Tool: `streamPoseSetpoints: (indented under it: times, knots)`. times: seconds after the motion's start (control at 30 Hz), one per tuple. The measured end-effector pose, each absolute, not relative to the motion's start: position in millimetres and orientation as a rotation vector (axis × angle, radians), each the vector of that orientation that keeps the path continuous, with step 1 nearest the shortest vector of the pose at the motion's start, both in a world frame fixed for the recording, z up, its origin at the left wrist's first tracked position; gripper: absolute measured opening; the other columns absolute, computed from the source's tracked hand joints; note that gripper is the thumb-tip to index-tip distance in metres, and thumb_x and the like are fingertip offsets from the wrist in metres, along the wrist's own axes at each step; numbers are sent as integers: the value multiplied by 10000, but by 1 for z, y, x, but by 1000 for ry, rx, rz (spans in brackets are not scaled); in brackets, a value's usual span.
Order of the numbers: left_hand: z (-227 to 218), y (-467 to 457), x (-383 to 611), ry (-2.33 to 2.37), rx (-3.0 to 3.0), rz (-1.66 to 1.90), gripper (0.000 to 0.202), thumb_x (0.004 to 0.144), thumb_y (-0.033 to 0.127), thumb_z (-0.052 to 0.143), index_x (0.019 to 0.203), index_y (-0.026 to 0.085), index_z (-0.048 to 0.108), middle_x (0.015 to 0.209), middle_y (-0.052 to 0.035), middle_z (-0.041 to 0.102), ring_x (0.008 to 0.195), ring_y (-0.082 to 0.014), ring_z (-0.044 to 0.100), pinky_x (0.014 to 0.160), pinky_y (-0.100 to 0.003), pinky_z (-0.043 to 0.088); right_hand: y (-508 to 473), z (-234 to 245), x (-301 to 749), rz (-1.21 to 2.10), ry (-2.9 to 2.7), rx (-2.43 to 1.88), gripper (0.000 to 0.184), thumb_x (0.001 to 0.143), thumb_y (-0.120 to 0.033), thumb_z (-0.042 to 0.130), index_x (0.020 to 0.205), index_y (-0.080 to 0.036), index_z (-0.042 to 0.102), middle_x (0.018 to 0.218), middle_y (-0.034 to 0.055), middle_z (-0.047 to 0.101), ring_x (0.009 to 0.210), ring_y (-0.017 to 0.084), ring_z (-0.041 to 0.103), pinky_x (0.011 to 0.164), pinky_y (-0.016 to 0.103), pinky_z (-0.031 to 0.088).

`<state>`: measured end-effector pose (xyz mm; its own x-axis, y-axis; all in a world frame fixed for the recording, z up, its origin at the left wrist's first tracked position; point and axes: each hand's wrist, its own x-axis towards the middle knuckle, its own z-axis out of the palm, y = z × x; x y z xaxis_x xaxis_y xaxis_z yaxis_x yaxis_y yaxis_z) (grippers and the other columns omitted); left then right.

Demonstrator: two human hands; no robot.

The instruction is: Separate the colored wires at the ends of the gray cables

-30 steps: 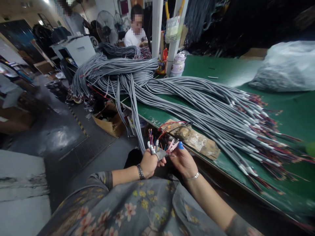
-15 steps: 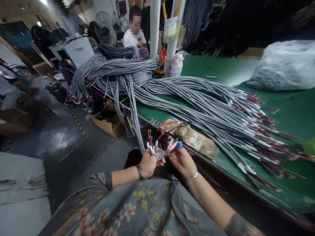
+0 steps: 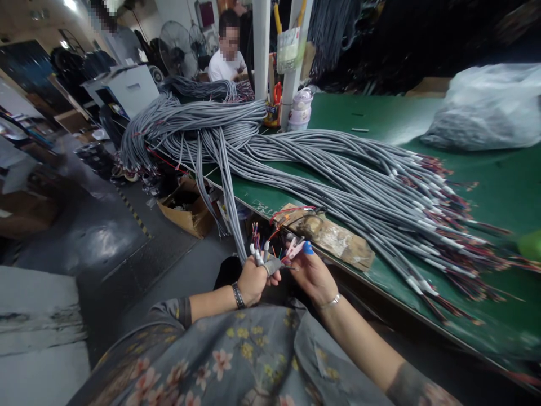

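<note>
My left hand (image 3: 252,282), with a dark watch band at its wrist, is closed round several grey cables (image 3: 237,239). White-banded cable ends with thin coloured wires (image 3: 255,234) stick up from the fist, and a grey covering wraps one finger. Close on its right, my right hand (image 3: 315,277) is closed on a small pink clip (image 3: 295,248), its thumb tip covered in blue. Fine coloured wires lie between the two hands; which of them the clip touches I cannot tell. Part of the right fingers is hidden behind the palm.
Along the green table (image 3: 380,113) lies a large bundle of grey cables (image 3: 321,163) with bared ends at the right. A worn wooden board (image 3: 338,242) with red and black leads sits at the edge. Nearby are a cardboard box (image 3: 190,211), a plastic bag (image 3: 486,110) and a seated person (image 3: 224,65).
The view has shifted very slightly. Both hands keep their grips in nearly the same place, and the seated person's hand has lowered a little.
</note>
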<state>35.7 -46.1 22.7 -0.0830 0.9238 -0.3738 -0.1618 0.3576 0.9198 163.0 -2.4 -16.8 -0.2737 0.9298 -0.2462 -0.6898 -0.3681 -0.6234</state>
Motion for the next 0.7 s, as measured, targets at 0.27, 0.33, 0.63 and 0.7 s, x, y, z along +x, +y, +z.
streamPoseSetpoints:
  times: [0.27, 0.33, 0.63, 0.7]
  knots:
    - [24, -50, 28, 1305, 829, 1062, 413, 616, 501, 695, 480, 155, 515, 436, -9, 535, 363, -73, 450, 382, -198, 314, -7, -19, 170, 1992, -453, -701, 286, 708, -550, 702, 760, -269, 688, 810, 0, 703, 682, 152, 595, 600, 269, 468]
    - [22, -52, 24, 1298, 845, 1055, 410, 617, 499, 699, 479, 153, 527, 438, -9, 538, 367, -77, 458, 387, -203, 332, -10, -20, 175, 2089, -513, -694, 376, 666, -602, 708, 804, -251, 702, 812, 19, 696, 687, 150, 598, 614, 269, 478]
    - [15, -58, 13, 1307, 939, 973, 426, 604, 535, 716, 506, 159, 540, 446, -4, 545, 393, -85, 477, 420, -213, 398, -20, -2, 181, 2126, -950, -940, 455, 505, -534, 837, 728, -170, 680, 651, -3, 616, 590, 110, 536, 591, 253, 434]
    - [12, -57, 12, 1299, 964, 955, 431, 609, 542, 715, 511, 162, 537, 447, -2, 547, 404, -88, 483, 432, -216, 411, -20, 3, 177, 2012, -1021, -980, 433, 496, -519, 843, 655, -166, 649, 590, -26, 580, 542, 87, 476, 558, 239, 394]
